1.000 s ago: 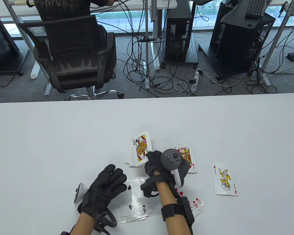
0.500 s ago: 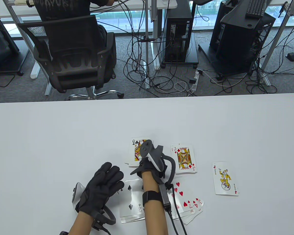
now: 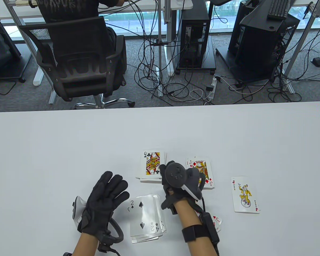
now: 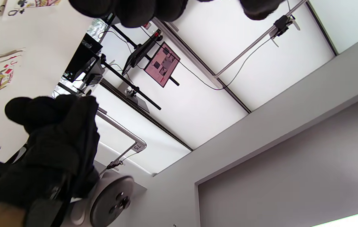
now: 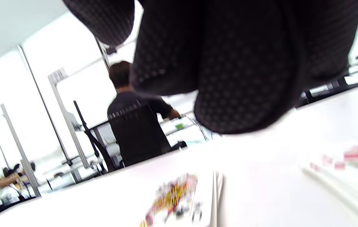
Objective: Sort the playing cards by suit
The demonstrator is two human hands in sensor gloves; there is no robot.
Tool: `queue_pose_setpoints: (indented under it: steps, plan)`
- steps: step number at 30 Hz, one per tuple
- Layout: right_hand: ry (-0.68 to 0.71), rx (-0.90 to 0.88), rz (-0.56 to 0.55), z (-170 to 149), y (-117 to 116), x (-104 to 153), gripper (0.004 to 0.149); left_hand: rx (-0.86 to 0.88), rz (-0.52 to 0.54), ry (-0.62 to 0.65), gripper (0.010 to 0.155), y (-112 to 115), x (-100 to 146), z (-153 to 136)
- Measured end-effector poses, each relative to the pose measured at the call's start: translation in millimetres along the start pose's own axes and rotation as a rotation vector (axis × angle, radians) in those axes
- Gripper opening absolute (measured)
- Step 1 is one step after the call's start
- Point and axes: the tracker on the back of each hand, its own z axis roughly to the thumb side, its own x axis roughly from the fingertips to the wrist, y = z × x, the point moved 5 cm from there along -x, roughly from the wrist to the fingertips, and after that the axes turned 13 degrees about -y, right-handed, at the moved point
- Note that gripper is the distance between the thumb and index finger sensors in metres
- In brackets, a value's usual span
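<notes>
Right hand hovers curled between the two far piles, and from here I can't tell whether it pinches a card. Just beyond its fingertips sits the club pile, queen on top, face up so the suit reads at a glance. Right of that pile lies the diamond pile; nearer the person, the spade pile. Left hand rests flat and spread beside the spades, holding nothing. The joker lies apart, far right, likely set aside as suitless.
</notes>
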Motion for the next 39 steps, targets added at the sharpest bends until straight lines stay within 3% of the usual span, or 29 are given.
queue_pose_setpoints:
  steps: [4, 8, 11, 14, 17, 20, 24, 29, 39]
  plan:
    - [0.126, -0.046, -0.182, -36, 58, 35, 0.053, -0.13, -0.003, 0.083, 0.064, 5, 4, 19]
    - [0.193, -0.031, -0.281, -76, 90, 63, 0.057, -0.2, 0.035, 0.172, 0.067, 6, 13, 40]
    - [0.197, 0.019, -0.306, -105, 100, 78, 0.063, -0.315, 0.066, 0.255, 0.069, 10, 25, 66]
    - [0.195, 0.13, -0.289, -128, 95, 83, 0.071, -0.436, 0.097, 0.311, 0.07, 21, 40, 91]
    - [0.182, 0.269, -0.203, -143, 78, 79, 0.078, -0.659, 0.23, 0.335, 0.072, 29, 56, 108]
    - [0.119, 0.335, -0.102, -154, 65, 72, 0.084, -0.954, 0.407, 0.249, 0.075, 27, 61, 112]
    - [0.04, 0.396, -0.065, -175, 60, 70, 0.088, -1.175, 0.578, 0.072, 0.077, 4, 53, 99]
    - [-0.007, 0.388, -0.061, -184, 58, 69, 0.091, -1.242, 0.649, -0.171, 0.079, -24, 38, 70]
    - [-0.025, 0.37, -0.08, -186, 62, 71, 0.094, -1.249, 0.67, -0.198, 0.078, -30, 35, 64]
